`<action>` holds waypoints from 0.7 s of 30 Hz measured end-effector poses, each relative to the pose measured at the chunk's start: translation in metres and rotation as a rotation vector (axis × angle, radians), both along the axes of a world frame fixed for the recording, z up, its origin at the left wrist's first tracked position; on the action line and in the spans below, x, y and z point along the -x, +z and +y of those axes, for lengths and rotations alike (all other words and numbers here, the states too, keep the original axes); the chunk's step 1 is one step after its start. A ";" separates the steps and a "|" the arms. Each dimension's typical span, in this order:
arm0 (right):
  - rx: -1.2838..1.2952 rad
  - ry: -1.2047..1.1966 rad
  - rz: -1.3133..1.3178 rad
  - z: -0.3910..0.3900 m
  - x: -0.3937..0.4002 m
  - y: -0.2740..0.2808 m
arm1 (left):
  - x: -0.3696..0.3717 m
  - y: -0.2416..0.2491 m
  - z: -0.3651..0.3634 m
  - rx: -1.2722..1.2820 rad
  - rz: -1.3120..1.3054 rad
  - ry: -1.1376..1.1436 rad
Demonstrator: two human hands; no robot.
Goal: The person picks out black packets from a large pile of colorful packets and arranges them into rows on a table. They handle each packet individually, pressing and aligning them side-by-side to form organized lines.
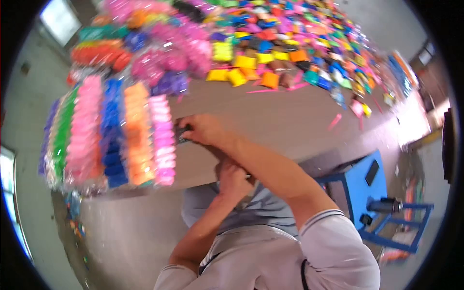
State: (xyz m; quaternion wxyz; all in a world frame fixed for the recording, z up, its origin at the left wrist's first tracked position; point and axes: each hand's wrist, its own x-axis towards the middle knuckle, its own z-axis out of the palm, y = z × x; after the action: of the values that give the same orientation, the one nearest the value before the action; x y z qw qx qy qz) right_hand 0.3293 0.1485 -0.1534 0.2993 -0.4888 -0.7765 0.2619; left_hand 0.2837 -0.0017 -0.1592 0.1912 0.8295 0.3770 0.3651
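My right hand (202,129) reaches across to the left over the brown table (280,125). Its fingers are closed on a small dark item (182,134), too blurred to name, beside the pink end of a row of bagged packs (164,140). Nearer my body, at the table's front edge, my left hand (234,181) is curled below my right forearm. Something small shows at its fingers, but I cannot make out what. The bagged packs stand in coloured rows: purple, green, pink, blue, orange and bright pink.
Small colourful packets (270,43) are heaped along the back of the table. Bagged pink and red bundles (169,53) lie at the back left. A blue stand (362,188) with dark parts is at the right, beyond the table's front edge.
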 end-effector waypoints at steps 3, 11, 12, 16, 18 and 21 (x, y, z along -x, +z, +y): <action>0.010 -0.066 0.601 -0.018 -0.016 -0.001 | -0.003 -0.003 0.001 -0.120 0.021 -0.015; -0.290 -1.014 0.353 -0.239 -0.241 0.007 | -0.010 0.001 -0.003 -0.110 0.078 -0.009; -0.234 -1.212 0.415 -0.268 -0.276 0.012 | -0.013 0.001 -0.004 -0.108 0.106 0.008; -0.156 -1.595 -0.093 -0.391 -0.454 -0.078 | -0.021 0.004 0.001 -0.172 0.090 0.039; -0.177 -1.808 -0.336 -0.455 -0.556 -0.180 | -0.021 0.003 0.006 -0.173 0.149 0.067; 0.120 -1.830 -0.358 -0.503 -0.601 -0.197 | -0.025 0.018 0.010 -0.048 0.143 0.097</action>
State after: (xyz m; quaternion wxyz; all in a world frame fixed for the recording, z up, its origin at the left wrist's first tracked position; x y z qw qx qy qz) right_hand 0.9307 -0.3545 -0.3507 0.2392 -0.9579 -0.1091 -0.1151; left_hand 0.3090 0.0078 -0.1416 0.1261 0.8385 0.4205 0.3229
